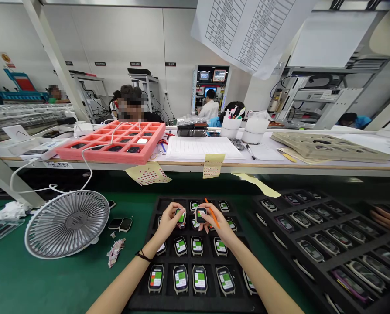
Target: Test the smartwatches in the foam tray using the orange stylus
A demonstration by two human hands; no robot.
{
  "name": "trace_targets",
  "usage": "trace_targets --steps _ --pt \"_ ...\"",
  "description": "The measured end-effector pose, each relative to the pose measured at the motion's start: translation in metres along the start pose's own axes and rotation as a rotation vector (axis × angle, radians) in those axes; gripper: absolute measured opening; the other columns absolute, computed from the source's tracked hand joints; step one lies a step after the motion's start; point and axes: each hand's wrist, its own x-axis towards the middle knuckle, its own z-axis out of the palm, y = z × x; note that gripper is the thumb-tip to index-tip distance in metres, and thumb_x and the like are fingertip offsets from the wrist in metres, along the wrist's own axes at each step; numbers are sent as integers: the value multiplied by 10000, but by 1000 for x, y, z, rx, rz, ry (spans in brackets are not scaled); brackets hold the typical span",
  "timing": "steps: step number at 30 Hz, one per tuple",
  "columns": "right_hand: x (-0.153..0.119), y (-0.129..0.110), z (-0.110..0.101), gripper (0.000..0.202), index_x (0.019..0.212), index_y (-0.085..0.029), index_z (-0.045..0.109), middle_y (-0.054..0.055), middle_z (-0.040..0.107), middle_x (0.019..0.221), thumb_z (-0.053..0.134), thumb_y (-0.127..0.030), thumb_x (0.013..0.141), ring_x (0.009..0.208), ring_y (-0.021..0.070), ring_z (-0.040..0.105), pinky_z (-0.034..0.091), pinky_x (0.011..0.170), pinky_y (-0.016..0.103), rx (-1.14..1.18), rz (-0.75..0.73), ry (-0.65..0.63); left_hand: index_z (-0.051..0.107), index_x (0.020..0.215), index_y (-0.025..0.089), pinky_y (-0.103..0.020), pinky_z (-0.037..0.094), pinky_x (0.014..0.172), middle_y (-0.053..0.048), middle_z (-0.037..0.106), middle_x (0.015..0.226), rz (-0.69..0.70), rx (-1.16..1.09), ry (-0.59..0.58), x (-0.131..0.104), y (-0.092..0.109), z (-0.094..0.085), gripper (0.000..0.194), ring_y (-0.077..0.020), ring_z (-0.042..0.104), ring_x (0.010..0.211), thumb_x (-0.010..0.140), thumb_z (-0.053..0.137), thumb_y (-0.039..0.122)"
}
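Note:
My left hand (169, 221) is closed on a smartwatch (181, 216) at the upper part of a black foam tray (190, 257). Beside it, my right hand (218, 221) grips a second smartwatch (200, 214) with a lit screen showing green, white and some orange. An orange pen-like stick (212, 212) is also tucked between the right fingers, slanting up to the left. Below both hands, several smartwatches (200, 279) lie face up in the tray's compartments, with green and white screens. One watch (156, 278) at lower left also shows orange-red. My wrists and forearms hide parts of the tray.
A grey fan (67, 224) stands left on the green mat (83, 283), near two dark watches (120, 224) and paper scraps (115, 252). Stacked black trays (299, 244) of watches fill the right; another person's hand (389, 220) is there. A shelf above holds a pink tray (142, 155).

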Motion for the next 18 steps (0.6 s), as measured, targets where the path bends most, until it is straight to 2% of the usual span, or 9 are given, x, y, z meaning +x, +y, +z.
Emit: trace_targets --steps 4,10,14,18 --pt "2 3 -1 397 1020 -207 478 16 539 860 640 -479 781 540 145 613 391 433 238 -7 -4 24 466 1013 160 -164 342 398 -9 509 835 49 -10 -75 0 -2 0 399 -25 371 451 825 576 494" --pt "0 5 -3 345 1022 -198 500 -4 542 663 546 -495 852 550 177 615 388 443 242 26 -43 29 414 1221 170 -229 462 530 -106 508 1113 9 -28 -131 0 1 -1 534 -54 480 535 831 526 517" --pt "0 7 -4 309 1000 -198 514 -9 534 606 517 -482 879 519 176 603 385 446 243 26 -47 54 408 1276 176 -237 464 575 -112 504 1147 -4 -38 -132 0 0 -2 584 -79 504 602 818 540 513" --pt "1 9 -4 334 1039 -209 511 8 547 690 519 -499 873 573 179 621 416 449 244 32 -55 6 466 1247 162 -228 436 534 -72 545 981 -27 -71 -86 1 -4 -3 559 -90 497 585 836 504 539"
